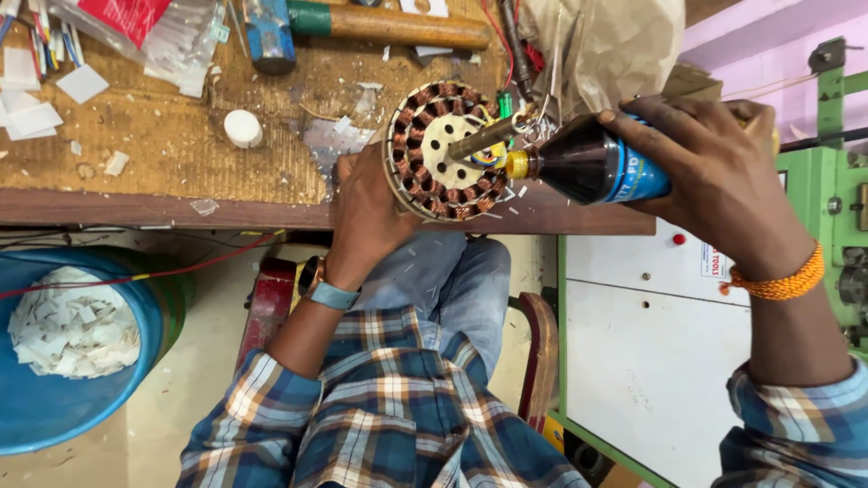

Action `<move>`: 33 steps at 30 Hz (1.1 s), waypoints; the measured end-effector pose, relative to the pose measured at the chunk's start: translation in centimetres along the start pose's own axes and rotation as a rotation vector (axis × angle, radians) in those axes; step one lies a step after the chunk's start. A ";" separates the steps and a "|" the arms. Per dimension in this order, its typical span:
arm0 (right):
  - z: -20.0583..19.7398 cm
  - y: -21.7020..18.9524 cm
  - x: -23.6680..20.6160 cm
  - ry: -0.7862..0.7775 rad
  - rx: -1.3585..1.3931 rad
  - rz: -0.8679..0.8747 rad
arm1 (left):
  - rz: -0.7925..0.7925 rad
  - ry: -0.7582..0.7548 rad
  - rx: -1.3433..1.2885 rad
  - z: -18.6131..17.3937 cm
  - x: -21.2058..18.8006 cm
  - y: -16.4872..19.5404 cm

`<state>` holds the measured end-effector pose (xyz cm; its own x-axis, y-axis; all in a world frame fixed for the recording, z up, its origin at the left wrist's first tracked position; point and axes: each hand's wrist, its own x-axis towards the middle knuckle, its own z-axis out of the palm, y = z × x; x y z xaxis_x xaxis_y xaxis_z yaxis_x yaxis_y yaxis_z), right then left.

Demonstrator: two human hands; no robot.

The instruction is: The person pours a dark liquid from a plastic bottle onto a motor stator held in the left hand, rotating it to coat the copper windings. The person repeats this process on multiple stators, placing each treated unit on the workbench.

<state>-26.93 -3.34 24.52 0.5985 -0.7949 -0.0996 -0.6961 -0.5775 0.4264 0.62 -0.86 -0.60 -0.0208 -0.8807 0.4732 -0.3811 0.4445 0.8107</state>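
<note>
Stator rim partly behind left hand.

Hammer lies along the worktop far edge; white cap mid-worktop; blue tub of paper scraps on the floor.

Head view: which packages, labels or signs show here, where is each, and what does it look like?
Dark bottle: held in the right hand, tipped toward the wound motor stator; blue label, yellow nozzle.
Sticker: on the white cabinet panel below that hand; small, white, rectangular.
Plastic packet: top left of the workbench; clear with a red insert.
</note>
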 end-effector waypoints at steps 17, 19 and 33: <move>4.4 2.0 -1.6 0.051 0.167 0.043 | -0.108 0.037 0.116 0.6 0.7 1.3; 4.4 1.7 -2.0 0.053 0.209 0.042 | -0.130 0.025 0.177 0.8 0.9 1.6; 2.7 -1.1 -2.9 0.011 0.212 0.048 | -0.079 -0.246 -0.044 0.4 0.4 -1.7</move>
<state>-28.96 -0.86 21.92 0.5663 -0.8209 -0.0732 -0.7909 -0.5663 0.2318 0.84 -2.00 -1.94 -0.2185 -0.9240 0.3138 -0.3502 0.3744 0.8586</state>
